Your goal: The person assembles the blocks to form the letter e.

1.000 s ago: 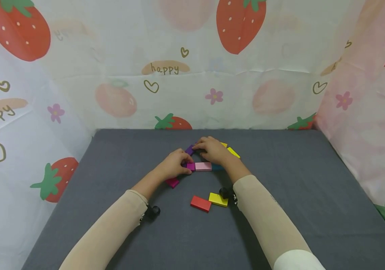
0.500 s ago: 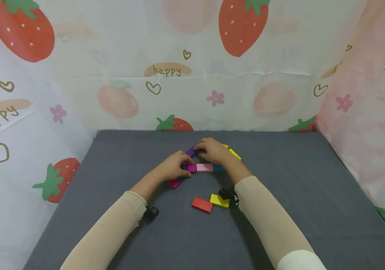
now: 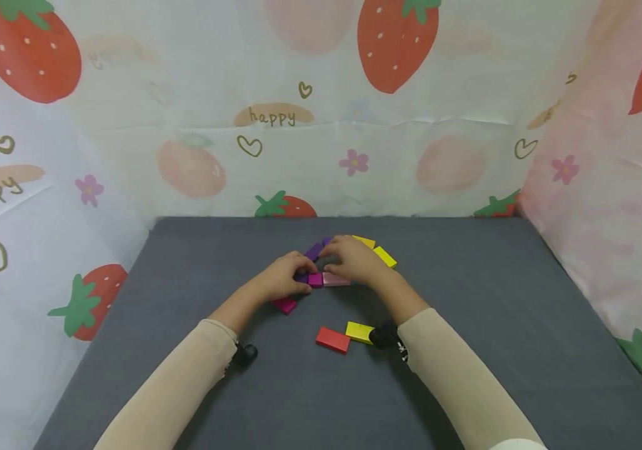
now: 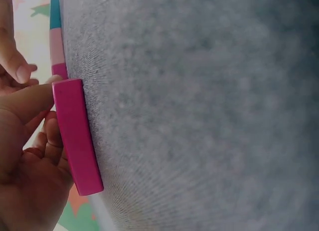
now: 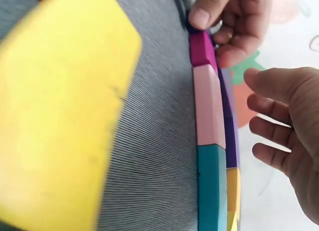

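Observation:
My left hand (image 3: 282, 276) pinches a dark purple block (image 3: 301, 277) at the left end of a straight row. Beside that block stand a small magenta block (image 5: 203, 50), a pink block (image 5: 208, 105) and a teal block (image 5: 211, 183). Over the row hovers my right hand (image 3: 354, 259), its fingers loosely bent and holding nothing. Behind the row, purple blocks (image 3: 314, 252) and yellow blocks (image 3: 385, 257) form an arch, partly hidden by the right hand. A longer magenta block (image 4: 77, 136) lies on the cloth just in front of the left hand.
Nearer the front, a red block (image 3: 332, 339) and a yellow block (image 3: 359, 332) lie end to end on the grey cloth (image 3: 298, 400). The right wrist's black camera (image 3: 385, 336) hangs low over the yellow one. Printed curtains (image 3: 388, 144) border the table.
My right hand has drawn away from the purple block of the arch and lifted, showing more of the purple and yellow blocks. The left hand has stayed nearly in place.

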